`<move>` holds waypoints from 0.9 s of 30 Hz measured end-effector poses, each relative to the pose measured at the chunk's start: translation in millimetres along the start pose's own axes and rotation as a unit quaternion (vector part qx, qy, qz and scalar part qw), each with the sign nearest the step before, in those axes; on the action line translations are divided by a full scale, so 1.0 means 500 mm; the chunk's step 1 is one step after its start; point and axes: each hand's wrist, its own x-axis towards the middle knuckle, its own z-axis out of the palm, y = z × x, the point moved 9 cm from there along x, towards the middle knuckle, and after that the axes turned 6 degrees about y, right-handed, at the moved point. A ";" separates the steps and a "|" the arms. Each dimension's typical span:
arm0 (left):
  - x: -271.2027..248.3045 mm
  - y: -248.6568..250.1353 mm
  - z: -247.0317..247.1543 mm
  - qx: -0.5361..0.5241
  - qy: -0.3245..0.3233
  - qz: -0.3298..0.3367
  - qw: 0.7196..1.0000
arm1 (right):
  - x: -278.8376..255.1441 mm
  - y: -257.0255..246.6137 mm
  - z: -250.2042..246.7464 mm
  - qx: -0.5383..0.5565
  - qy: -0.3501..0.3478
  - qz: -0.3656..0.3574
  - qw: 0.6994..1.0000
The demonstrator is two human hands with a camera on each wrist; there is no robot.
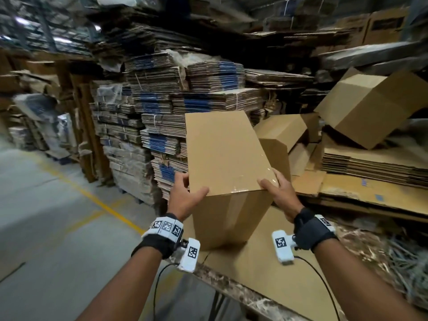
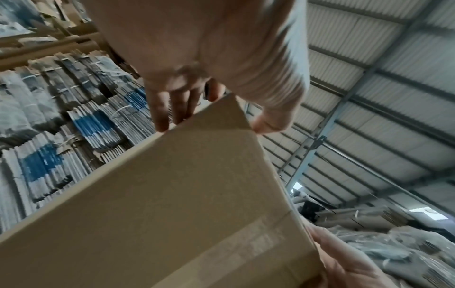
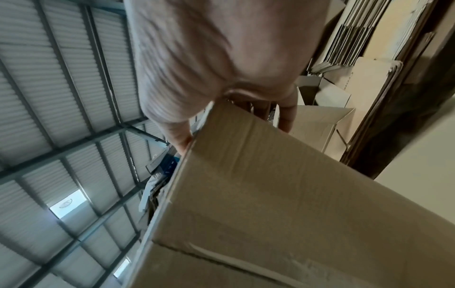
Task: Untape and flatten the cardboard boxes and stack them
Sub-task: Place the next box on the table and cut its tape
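A tall brown cardboard box [image 1: 224,154] stands upright on a flat cardboard sheet [image 1: 266,274], its top leaning away from me. Clear tape [image 1: 252,184] runs over its near top edge. My left hand [image 1: 187,191] grips the near left top corner, thumb on top and fingers down the left side. My right hand [image 1: 275,184] grips the near right top corner the same way. The left wrist view shows the box [image 2: 172,194] with my left hand [image 2: 214,117] pinching its corner. The right wrist view shows the box [image 3: 270,194] and my right hand [image 3: 234,134] on its edge.
Tied bundles of flattened cardboard [image 1: 162,112] are piled high behind the box. Still-assembled boxes [image 1: 370,107] [image 1: 280,133] lie at the right above a stack of flat boxes [image 1: 370,163]. A marble table edge [image 1: 231,286] runs below. Concrete floor with a yellow line [image 1: 92,198] lies left.
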 end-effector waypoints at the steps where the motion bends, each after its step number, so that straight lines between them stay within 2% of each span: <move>1: -0.001 0.013 -0.001 0.032 0.015 0.005 0.999 | -0.001 -0.003 -0.002 -0.019 -0.004 -0.005 1.000; 3: 0.004 0.053 0.000 0.156 0.044 0.080 0.984 | 0.001 -0.013 -0.002 -0.064 -0.010 -0.021 0.998; 5: 0.005 0.091 0.027 0.294 0.017 0.183 0.938 | 0.003 -0.028 -0.003 -0.134 0.004 -0.051 0.990; 7: 0.005 0.094 0.065 0.373 -0.047 0.231 0.897 | 0.005 -0.050 -0.011 -0.272 0.058 -0.103 0.955; 8: 0.004 0.084 0.079 0.385 -0.077 0.232 0.890 | 0.002 -0.066 -0.010 -0.336 0.085 -0.136 0.928; 11: 0.003 0.060 0.092 0.362 -0.105 0.220 0.900 | -0.017 -0.122 0.027 -0.434 0.104 -0.247 0.860; 13: 0.007 0.053 0.090 0.356 -0.090 0.223 0.903 | -0.018 -0.131 0.065 -0.448 0.061 -0.285 0.845; 15: 0.006 0.051 0.087 0.348 -0.077 0.223 0.907 | -0.009 -0.124 0.094 -0.448 0.010 -0.278 0.849; 19: -0.006 0.052 0.084 0.339 -0.062 0.225 0.911 | 0.008 -0.114 0.123 -0.459 -0.037 -0.266 0.847; 27: -0.005 0.055 0.084 0.317 -0.062 0.203 0.925 | 0.011 -0.117 0.124 -0.440 -0.069 -0.233 0.864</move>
